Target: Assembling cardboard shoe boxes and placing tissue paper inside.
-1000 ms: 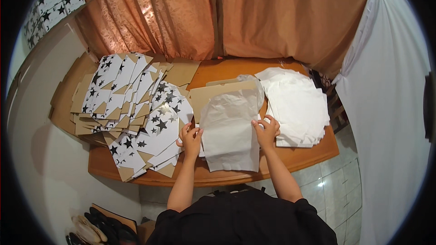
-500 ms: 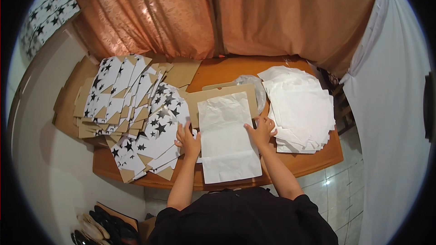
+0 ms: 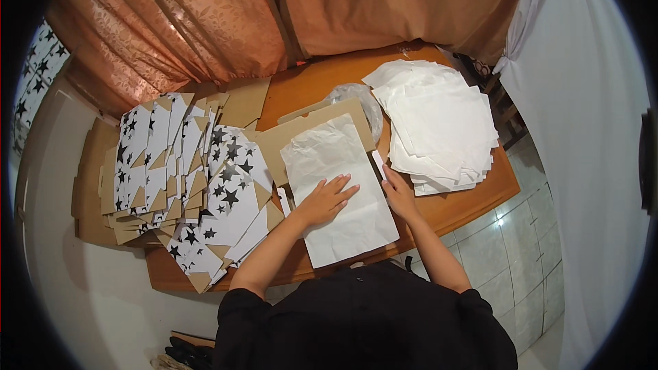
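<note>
A creased white paper sheet (image 3: 356,223) lies over an opened brown cardboard box (image 3: 274,154), reaching toward the table's front edge. My left hand (image 3: 325,202) rests flat on the sheet with its fingers spread. Beside the right edge of the sheet is my right hand (image 3: 401,195), its fingers stretched along the box's side. They touch or nearly touch a narrow white side flap (image 3: 379,164); a grip on it does not show. Another white flap (image 3: 284,200) sticks out at the box's left, partly behind my left wrist.
Stacked flat cardboard pieces with black stars (image 3: 229,195) fill the left of the brown table (image 3: 312,85). A pile of white paper sheets (image 3: 442,123) stands at the right. Behind the box lies a clear plastic bag (image 3: 370,106). Orange curtains (image 3: 391,7) hang along the far edge.
My left hand has moved from the sheet's left edge onto its middle and flattened. My right hand has shifted off the sheet to the box's right side. The whole view has turned slightly.
</note>
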Available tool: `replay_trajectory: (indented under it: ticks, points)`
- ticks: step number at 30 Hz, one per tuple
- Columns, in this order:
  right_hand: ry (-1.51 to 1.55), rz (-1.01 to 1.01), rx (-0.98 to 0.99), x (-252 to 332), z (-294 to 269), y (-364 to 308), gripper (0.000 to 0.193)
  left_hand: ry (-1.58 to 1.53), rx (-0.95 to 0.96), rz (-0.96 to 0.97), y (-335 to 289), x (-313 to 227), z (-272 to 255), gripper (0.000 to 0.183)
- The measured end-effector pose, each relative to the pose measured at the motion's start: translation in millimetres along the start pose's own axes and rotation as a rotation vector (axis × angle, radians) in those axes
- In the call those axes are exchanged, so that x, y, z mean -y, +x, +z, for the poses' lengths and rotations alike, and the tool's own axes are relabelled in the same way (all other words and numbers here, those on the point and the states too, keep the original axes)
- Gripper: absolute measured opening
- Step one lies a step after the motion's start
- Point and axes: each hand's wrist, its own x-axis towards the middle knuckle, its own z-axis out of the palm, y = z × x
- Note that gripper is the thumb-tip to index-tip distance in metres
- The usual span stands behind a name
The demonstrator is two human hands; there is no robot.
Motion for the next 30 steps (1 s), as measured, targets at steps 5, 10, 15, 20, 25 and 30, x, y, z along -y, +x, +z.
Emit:
replay_trajectory:
  ticks: [5,10,15,20,25,30]
  points:
    - [0.069,-0.005,0.082,14,-1,-12,0.047,0.032,0.144,0.032,15,27,18,0.046]
    - [0.081,-0.014,0.087,11,-2,-18,0.045,0.082,0.354,0.023,23,47,45,0.048]
    - [0.103,-0.008,0.085,13,4,-24,0.045,0.088,0.332,0.075,16,64,70,0.047]
    - [0.128,-0.021,0.128,8,5,-35,0.046,-0.649,0.337,-0.13,14,44,13,0.035]
    - [0.172,-0.026,0.121,10,6,-40,0.046,-0.695,0.241,-0.204,-21,55,-16,0.035]
    - [0.003,-0.018,0.097,27,2,-41,0.046,-1.069,0.127,-0.427,-46,62,-29,0.048]
